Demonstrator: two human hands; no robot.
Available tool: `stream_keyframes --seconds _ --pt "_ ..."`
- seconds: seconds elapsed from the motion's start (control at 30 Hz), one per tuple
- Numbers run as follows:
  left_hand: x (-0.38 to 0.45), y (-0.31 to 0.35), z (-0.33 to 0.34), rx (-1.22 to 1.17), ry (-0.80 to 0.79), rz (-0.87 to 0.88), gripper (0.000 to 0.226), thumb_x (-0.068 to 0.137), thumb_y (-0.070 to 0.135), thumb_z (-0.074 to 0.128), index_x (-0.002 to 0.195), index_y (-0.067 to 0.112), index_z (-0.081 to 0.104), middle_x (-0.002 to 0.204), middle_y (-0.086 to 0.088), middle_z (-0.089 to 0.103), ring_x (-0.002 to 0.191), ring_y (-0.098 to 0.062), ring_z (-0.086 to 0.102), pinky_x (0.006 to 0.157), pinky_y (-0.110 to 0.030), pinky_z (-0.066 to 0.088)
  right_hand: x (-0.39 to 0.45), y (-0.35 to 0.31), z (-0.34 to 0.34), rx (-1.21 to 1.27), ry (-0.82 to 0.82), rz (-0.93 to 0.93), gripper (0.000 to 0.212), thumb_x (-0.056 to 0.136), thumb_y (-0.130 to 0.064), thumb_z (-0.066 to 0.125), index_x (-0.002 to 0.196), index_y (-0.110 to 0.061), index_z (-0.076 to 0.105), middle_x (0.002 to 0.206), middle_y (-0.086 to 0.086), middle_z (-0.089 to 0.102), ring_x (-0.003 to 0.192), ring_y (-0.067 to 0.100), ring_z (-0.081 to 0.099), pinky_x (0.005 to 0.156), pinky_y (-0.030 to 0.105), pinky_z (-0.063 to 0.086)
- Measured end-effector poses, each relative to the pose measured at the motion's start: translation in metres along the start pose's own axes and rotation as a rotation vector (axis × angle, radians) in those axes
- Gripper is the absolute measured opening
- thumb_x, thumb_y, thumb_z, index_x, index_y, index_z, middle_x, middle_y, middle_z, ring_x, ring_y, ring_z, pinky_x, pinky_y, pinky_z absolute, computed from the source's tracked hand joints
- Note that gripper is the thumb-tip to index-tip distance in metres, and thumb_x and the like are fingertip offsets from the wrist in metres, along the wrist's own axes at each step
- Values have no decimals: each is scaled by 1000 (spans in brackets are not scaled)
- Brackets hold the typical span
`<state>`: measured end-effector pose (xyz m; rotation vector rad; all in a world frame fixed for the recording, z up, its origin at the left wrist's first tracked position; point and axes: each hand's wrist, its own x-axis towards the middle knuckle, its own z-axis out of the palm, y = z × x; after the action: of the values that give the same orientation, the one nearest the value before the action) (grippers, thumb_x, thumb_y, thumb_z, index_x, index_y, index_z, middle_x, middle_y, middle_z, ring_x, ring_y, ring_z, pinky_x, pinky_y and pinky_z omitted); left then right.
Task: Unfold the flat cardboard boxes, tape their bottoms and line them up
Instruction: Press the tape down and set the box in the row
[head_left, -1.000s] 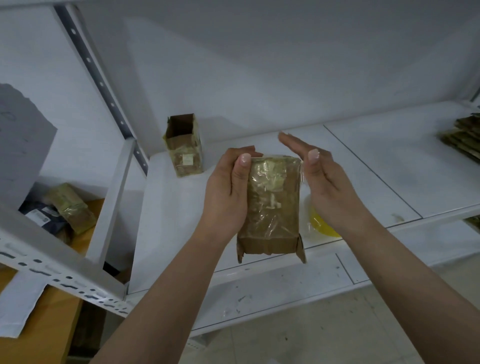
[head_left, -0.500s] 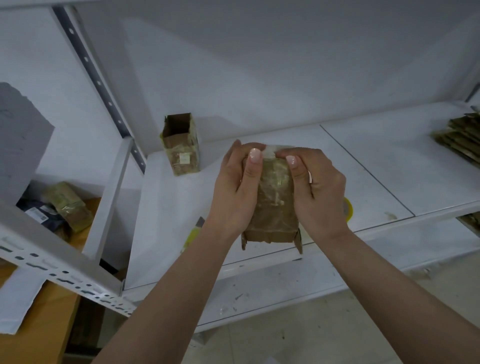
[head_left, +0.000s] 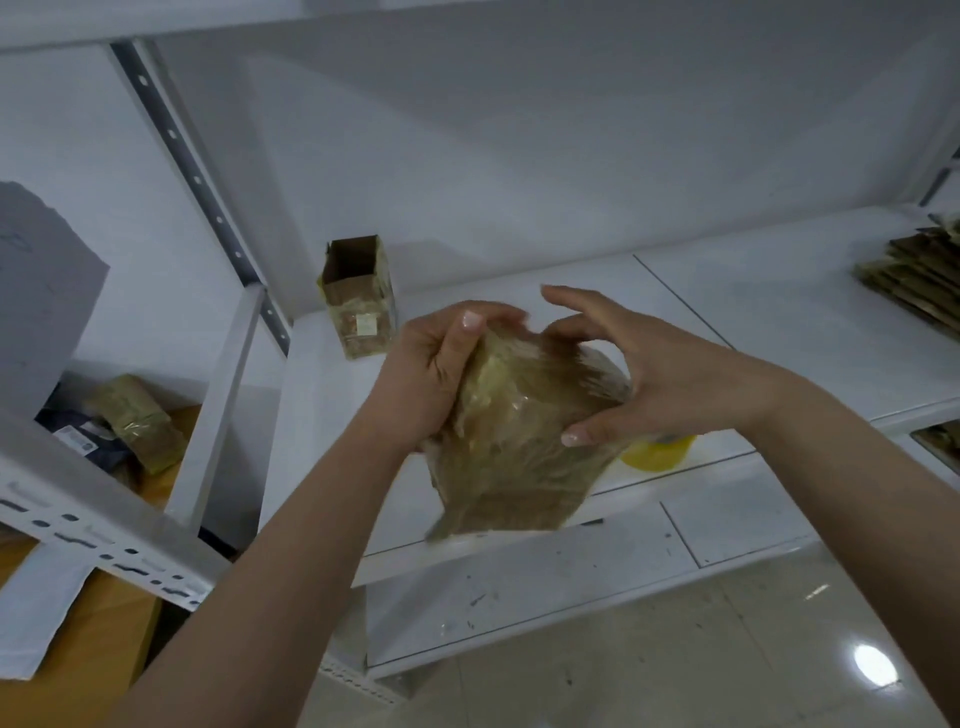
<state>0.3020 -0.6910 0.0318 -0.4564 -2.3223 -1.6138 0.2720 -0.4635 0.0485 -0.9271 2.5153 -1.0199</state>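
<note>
Brown tape-wrapped cardboard box (head_left: 511, 447) between our hands, above shelf edge. Left hand (head_left: 431, 374) grips top corner; right hand (head_left: 644, 384) clasps side, fingers spread. Risk: slick tape lets box slip, squeeze crumples walls.

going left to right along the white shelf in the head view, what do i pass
open upright cardboard box → left hand → taped cardboard box held in both hands → right hand → stack of flat cardboard boxes
</note>
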Motion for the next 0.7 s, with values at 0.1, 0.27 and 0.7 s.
stream_keyframes --seconds 0.1,0.27,0.7 --pt "-1 -4 -1 215 378 50 38 103 34 40 113 11 68 106 -1 70 91 0 62 80 -8 45 7 -3 9 -2 274 180 102 49 -75 76 134 -43 29 105 -20 55 98 4 59 74 19 45" --pt "-14 -2 27 257 284 216 26 101 24 48 113 15 69 104 3 69 94 2 61 79 -11 47 23 -12 18 133 523 380 81 59 -90 52 110 -27 44 90 -6 63 80 13 65 70 35 52" --pt "-10 12 15 -276 201 -141 33 88 66 42 87 51 72 99 14 74 98 -3 68 76 -17 53 21 -20 31 405 585 -2 47 67 -47 72 106 -20 73 101 -4 74 94 31 67 90 42 55"
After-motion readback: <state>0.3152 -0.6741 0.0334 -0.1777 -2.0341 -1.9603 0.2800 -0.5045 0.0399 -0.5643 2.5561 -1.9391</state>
